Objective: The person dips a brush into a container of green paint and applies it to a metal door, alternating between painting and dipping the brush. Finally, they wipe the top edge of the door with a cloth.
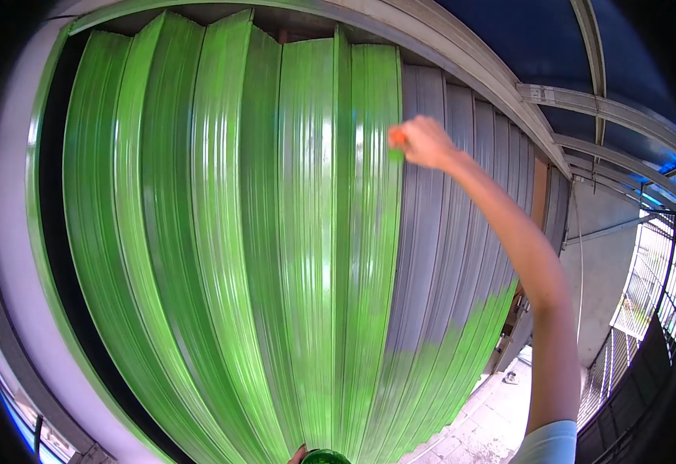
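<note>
A folding metal door (307, 193) fills the view, glossy green on the left and along the lower right, grey on its upper right panels (427, 201). My right hand (428, 143) is raised and closed around a small brush (396, 138) with an orange part and green below it, at the edge where green meets grey. At the bottom edge, my left hand (298, 455) shows only a bit of its fingers, against the side of a container of green paint (325, 457).
A pale wall and door frame (21, 193) stand at the left. Metal roof beams (601, 100) cross the upper right. Lower right are a tiled floor (477, 417), a grey wall (604, 232) and a barred gate (647, 271).
</note>
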Demonstrator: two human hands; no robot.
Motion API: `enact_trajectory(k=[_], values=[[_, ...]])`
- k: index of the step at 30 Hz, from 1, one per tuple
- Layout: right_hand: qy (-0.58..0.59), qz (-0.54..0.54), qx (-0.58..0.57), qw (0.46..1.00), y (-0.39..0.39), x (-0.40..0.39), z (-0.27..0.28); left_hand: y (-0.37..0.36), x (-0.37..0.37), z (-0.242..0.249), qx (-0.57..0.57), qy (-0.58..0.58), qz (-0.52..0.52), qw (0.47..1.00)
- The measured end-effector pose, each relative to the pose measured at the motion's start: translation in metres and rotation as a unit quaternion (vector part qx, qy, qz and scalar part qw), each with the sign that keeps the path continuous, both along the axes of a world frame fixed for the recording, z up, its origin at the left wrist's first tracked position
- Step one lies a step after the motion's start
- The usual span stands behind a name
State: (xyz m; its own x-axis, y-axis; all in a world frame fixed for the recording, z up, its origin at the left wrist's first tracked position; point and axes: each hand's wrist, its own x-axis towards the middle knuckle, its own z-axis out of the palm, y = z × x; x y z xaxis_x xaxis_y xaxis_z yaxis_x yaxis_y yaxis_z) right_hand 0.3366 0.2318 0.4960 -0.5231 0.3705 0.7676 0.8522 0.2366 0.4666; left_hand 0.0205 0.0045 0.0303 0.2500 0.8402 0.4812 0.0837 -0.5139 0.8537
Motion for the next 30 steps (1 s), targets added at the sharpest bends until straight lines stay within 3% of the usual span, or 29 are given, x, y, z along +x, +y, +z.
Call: enact_trajectory(k=[3,6,9,11,13,16,19,25,30], values=[[0.026,0.047,0.185,0.981,-0.001,-0.001,0.017,-0.003,-0.002,-0.001,-0.003,0.007,0.002,1.000],[-0.040,-0.053,0.056,0.996,-0.001,-0.009,-0.015,-0.007,-0.002,0.002,-0.014,-0.017,-0.005,1.000],[-0.158,-0.094,-0.026,0.983,0.022,-0.009,-0.096,-0.011,-0.004,-0.002,-0.041,-0.036,-0.016,0.998],[-0.220,-0.063,-0.082,0.970,0.011,-0.008,-0.154,-0.008,-0.007,-0.013,-0.048,-0.017,-0.006,0.999],[-0.205,-0.021,-0.239,0.949,-0.001,-0.010,-0.196,-0.008,-0.009,-0.012,-0.039,-0.002,-0.017,0.999],[-0.126,-0.014,-0.389,0.912,-0.011,-0.018,-0.198,-0.013,-0.012,-0.004,-0.039,0.017,-0.024,0.999],[-0.031,0.027,-0.277,0.960,0.009,-0.005,-0.137,-0.015,-0.015,-0.004,-0.038,0.033,-0.020,0.999],[0.034,-0.055,-0.047,0.997,-0.008,-0.014,0.016,-0.013,-0.010,-0.002,-0.028,0.000,-0.013,1.000],[-0.012,-0.057,0.099,0.993,0.006,-0.007,0.009,-0.010,-0.009,-0.004,-0.004,0.027,0.002,1.000]])
